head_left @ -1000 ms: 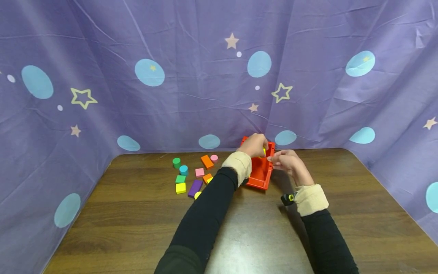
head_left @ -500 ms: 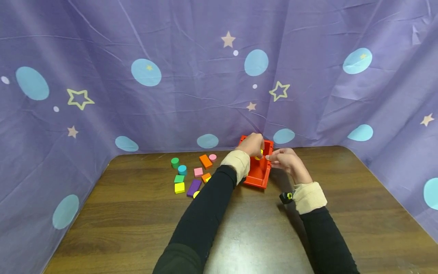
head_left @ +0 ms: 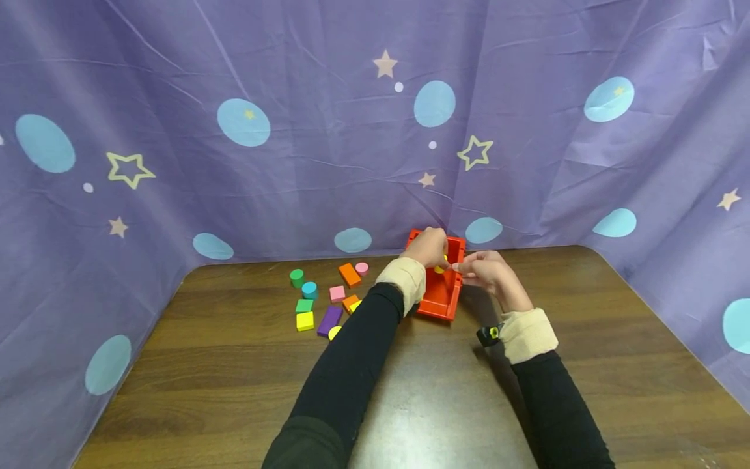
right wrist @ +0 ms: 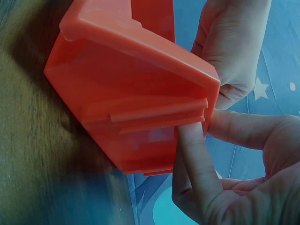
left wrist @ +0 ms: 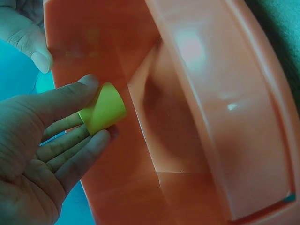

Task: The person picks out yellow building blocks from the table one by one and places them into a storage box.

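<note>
My left hand [head_left: 430, 247] pinches a yellow cylinder block [left wrist: 104, 108] between thumb and fingers, over the inside of a red plastic bin [head_left: 436, 307]. In the left wrist view the block is tilted, and the bin's floor and walls show behind it. On the bin's right side, my right hand [head_left: 493, 273] grips the wall between thumb and fingers. The right wrist view shows those fingers [right wrist: 194, 157] against the bin's ribbed outer side. Part of the bin's far left is hidden behind my left hand in the head view.
Left of the bin lie several loose blocks: a green cylinder [head_left: 297, 278], a blue cylinder [head_left: 310, 290], an orange block [head_left: 349, 275], a purple block [head_left: 330, 322] and a yellow block [head_left: 305, 321]. My left sleeve [head_left: 340, 371] partly covers some. A purple curtain [head_left: 293, 195] hangs behind the table.
The yellow cylinder has moved slightly left and lower within the bin, still in my left hand. My right hand keeps its hold on the bin's wall. The head view has shifted a little.
</note>
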Demonstrator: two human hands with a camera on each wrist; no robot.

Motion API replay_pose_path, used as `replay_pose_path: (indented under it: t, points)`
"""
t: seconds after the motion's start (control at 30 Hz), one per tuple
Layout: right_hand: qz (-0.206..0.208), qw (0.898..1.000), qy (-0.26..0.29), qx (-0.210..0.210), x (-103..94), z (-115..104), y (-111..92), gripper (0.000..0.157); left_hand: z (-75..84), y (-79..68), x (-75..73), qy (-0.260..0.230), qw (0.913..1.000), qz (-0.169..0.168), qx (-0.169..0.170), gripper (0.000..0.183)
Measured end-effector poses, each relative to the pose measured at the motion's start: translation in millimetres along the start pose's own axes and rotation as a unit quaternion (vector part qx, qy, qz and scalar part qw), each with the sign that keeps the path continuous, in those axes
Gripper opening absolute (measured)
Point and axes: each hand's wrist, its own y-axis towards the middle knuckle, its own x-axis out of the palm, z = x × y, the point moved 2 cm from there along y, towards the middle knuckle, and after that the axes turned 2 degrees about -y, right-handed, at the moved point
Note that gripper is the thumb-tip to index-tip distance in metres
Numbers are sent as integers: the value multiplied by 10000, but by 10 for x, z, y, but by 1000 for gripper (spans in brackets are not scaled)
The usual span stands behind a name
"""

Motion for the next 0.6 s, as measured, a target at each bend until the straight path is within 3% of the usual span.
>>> replay_pose_path:
  t: [0.6]
  points:
    - [-42, 10000, -12, -56, 0, -15, -10, 12, -34, 81, 101, 110, 9997, 178, -96, 37]
